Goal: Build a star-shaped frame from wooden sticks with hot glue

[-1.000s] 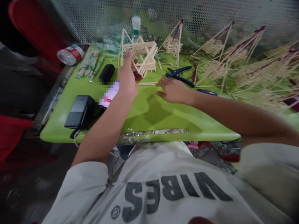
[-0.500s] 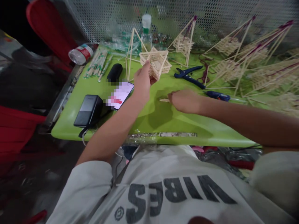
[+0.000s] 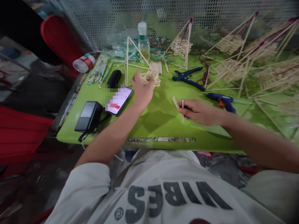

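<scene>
My left hand (image 3: 143, 90) is at the near side of a star-shaped stack of wooden sticks (image 3: 154, 80) on the green table. Its thumb and fingers are spread apart, and the hand partly hides the stack. Whether the fingertips still touch the sticks is hard to see. Lower and to the right, my right hand (image 3: 197, 111) is closed around a few short wooden sticks (image 3: 177, 107), which poke out past its fingers above the tabletop. Behind the stack lies a row of loose sticks (image 3: 156, 66). A triangular stick frame (image 3: 127, 59) stands to the left of it.
Blue pliers (image 3: 188, 77) and a blue glue gun (image 3: 221, 99) lie to the right, near several finished stick hangings (image 3: 229, 67). On the left are a phone (image 3: 120, 100), a power bank (image 3: 88, 115), a black case (image 3: 114, 78) and wrapped sticks (image 3: 98, 71). A bottle (image 3: 143, 46) stands behind.
My left hand has lowered the star-shaped stack to the table and its fingers have spread. My right hand has shifted slightly right and nearer, turning the sticks it holds more upright.
</scene>
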